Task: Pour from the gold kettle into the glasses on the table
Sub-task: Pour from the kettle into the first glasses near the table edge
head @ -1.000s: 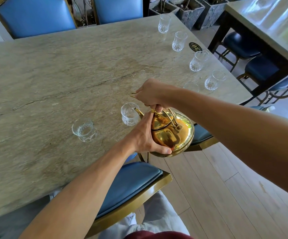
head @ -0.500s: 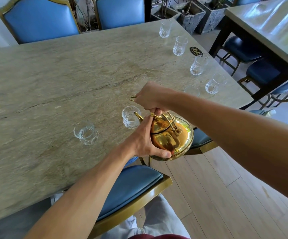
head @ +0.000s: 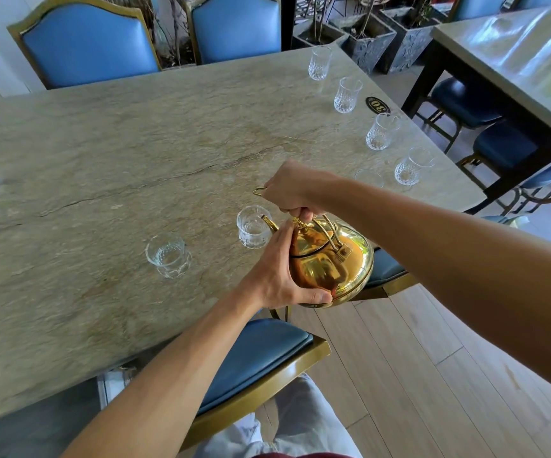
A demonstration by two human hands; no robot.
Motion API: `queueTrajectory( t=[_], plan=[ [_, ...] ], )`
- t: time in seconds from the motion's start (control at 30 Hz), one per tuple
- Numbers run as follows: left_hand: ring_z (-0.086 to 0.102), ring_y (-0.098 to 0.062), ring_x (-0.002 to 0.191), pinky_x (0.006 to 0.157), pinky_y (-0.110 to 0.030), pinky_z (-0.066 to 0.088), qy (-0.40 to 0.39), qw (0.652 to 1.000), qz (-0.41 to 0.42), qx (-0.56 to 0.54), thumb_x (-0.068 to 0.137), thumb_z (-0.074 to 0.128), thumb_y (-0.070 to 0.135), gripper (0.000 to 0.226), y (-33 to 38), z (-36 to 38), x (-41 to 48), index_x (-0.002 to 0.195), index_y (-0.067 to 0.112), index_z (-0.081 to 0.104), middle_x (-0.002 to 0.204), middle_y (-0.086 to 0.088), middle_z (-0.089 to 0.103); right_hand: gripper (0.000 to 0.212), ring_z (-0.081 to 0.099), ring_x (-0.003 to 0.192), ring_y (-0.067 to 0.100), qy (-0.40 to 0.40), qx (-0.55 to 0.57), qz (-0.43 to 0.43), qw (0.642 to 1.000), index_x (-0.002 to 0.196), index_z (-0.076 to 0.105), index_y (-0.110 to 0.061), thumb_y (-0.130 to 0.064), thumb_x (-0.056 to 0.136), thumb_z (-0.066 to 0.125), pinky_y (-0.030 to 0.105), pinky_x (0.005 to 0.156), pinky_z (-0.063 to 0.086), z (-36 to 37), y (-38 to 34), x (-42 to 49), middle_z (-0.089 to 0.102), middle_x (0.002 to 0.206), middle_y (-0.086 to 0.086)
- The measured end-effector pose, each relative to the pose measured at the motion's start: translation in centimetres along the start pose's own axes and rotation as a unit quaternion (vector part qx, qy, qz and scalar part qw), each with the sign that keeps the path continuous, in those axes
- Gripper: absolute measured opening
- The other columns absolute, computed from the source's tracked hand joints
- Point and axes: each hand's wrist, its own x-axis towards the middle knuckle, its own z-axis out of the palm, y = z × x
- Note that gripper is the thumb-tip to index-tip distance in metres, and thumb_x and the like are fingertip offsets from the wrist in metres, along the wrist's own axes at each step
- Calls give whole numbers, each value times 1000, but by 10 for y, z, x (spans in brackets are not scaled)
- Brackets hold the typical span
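Centre frame: right hand [head: 292, 190] grips gold kettle [head: 330, 269] handle; left hand [head: 277, 272] wraps its body, thumb underneath. Kettle tilted, spout at rim of glass [head: 251, 228] on tabletop [head: 102, 160].

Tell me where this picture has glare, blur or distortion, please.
Head view: daylight glare whitens the second table; the kettle mirrors the left hand in its gold side; the table is smeared at its lower-left edge; straight lines bend slightly toward the corners; the glass at the spout is sharp.
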Motion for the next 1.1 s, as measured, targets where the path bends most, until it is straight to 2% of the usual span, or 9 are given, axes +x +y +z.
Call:
queueTrajectory(
  t=[0.1, 0.17, 0.23, 0.3, 0.37, 0.5, 0.63, 0.8, 1.1],
  plan=[
    [22, 11, 147, 121, -24, 28, 11, 1000, 12, -12, 55, 102, 35, 146, 4, 2, -6, 148, 58, -8, 148, 50, 17, 25, 36, 37, 15, 4, -3, 0, 1000, 110, 66, 0, -10, 97, 47, 15, 32, 31, 1, 0, -1, 43, 58, 7],
    [18, 6, 150, 123, -31, 27, 20, 1000, 21, -4, 58, 100, 37, 149, 7, 3, -8, 155, 47, -12, 156, 41, 14, 22, 36, 35, 16, 3, -7, -2, 1000, 104, 66, -1, -9, 96, 46, 15, 31, 31, 2, 1, 0, 43, 58, 8],
    [18, -11, 155, 123, -48, 28, 21, 999, 27, 14, 59, 95, 49, 148, 7, 5, -9, 161, 37, -11, 167, 17, 13, 20, 35, 33, 15, 4, -10, -2, 1000, 99, 65, -3, -10, 96, 47, 14, 31, 30, 2, 1, -1, 43, 57, 7],
    [13, -23, 158, 122, -58, 26, 9, 999, 25, 39, 60, 88, 61, 145, 6, 6, -9, 159, 44, -16, 172, 2, 6, 23, 37, 37, 16, 7, -15, -5, 1000, 98, 66, 1, -14, 99, 49, 14, 31, 30, 3, 1, 0, 45, 59, 8],
    [3, -24, 159, 123, -60, 21, -3, 997, 21, 69, 61, 80, 69, 137, 4, 7, -9, 155, 53, -19, 173, -2, -1, 30, 40, 42, 17, 8, -16, -7, 1000, 109, 67, 5, -18, 101, 50, 14, 32, 31, 3, 2, 1, 48, 63, 10],
    [-2, -14, 157, 126, -52, 19, -11, 996, 19, 91, 63, 77, 70, 132, 2, 6, -7, 164, 32, 1, 171, 1, -2, 23, 38, 43, 18, 3, -15, -1, 1000, 94, 62, 0, -15, 101, 47, 15, 34, 32, 1, 0, 0, 46, 62, 10],
    [-1, 2, 147, 124, -36, 16, -12, 995, 22, 93, 63, 80, 65, 131, 7, 4, -4, 163, 24, 7, 168, 8, 2, 23, 36, 44, 18, 3, -17, 4, 1000, 79, 53, -3, -8, 99, 44, 17, 35, 30, 0, -3, -2, 44, 61, 9],
    [2, 0, 146, 124, -35, 20, -24, 993, 23, 109, 65, 83, 63, 134, 7, 0, 0, 164, 21, 4, 171, -2, 3, 30, 35, 42, 18, 5, -28, 10, 1000, 69, 48, -4, -5, 98, 42, 14, 33, 29, -1, -6, -2, 43, 58, 8],
    [-1, -4, 148, 121, -32, 12, -30, 993, 12, 115, 66, 83, 63, 136, 3, -3, -1, 164, 26, -2, 171, -3, -4, 24, 36, 43, 18, -6, -30, 12, 999, 77, 51, -3, -7, 100, 44, 17, 33, 29, 3, -10, 5, 44, 60, 8]
  ],
)
